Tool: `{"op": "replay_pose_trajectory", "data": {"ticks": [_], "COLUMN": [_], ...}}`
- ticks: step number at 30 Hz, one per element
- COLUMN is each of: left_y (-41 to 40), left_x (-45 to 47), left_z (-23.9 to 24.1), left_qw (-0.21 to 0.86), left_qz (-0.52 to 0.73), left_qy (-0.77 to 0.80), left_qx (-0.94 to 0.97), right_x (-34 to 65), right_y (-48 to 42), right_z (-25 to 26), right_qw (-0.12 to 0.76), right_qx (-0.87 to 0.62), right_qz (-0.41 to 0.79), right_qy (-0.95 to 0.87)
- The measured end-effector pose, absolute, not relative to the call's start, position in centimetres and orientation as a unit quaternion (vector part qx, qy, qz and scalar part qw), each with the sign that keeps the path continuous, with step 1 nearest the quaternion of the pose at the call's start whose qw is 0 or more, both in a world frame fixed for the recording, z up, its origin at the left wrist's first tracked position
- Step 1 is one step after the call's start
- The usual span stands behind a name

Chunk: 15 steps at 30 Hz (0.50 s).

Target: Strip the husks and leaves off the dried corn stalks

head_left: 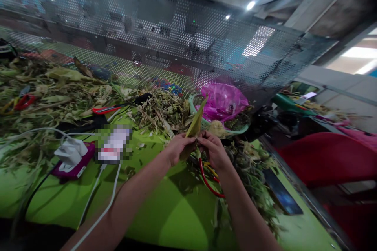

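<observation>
Over the green tabletop, my left hand point(176, 150) is closed around the lower part of a long yellow-green leaf point(194, 124), whose pointed tip rises up. My right hand point(214, 150) meets it from the right, thumb and fingers pinched at the base of the same leaf. Exactly what lies between the fingertips is partly hidden. Below my right hand is a curved red loop point(204, 180), like a tool handle, with yellow beside it, partly covered by my forearm. Just beyond my hands stands a pale green basket point(240, 130) with a pink plastic bag point(225, 100) in it.
Dried leaf heaps point(163, 106) spread at the back and left, with green stems point(256, 180) at right. A charging phone point(114, 145), a purple power strip point(73, 164), white cables and a red-handled cutter point(106, 108) lie left. A dark phone point(282, 192) lies right, near a red chair point(321, 157). A perforated metal screen point(165, 39) stands behind.
</observation>
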<state>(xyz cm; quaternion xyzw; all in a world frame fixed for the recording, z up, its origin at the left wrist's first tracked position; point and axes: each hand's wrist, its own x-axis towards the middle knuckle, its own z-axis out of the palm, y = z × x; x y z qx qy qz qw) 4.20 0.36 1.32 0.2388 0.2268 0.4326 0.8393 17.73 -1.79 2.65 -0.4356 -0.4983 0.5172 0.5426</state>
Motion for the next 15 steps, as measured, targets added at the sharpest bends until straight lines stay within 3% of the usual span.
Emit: {"op": "replay_pose_trajectory", "data": {"ticks": [11,15], "left_y": [1.5,2.3], "left_x": [4.0,3.4], "left_z": [0.4,-0.2], "left_qw": [0.812,0.792], "left_qz": [0.469,0.472], "left_qy": [0.254,0.281], "left_qx": [0.238,0.266], "right_x": [16.3,15.9], "right_y": [-2.5,-2.9], "right_z": [3.7,4.1], "right_qw": [0.557,0.528], "right_qx": [-0.461,-0.447], "right_qz": [0.448,0.494], "right_qy": [-0.525,-0.527]}}
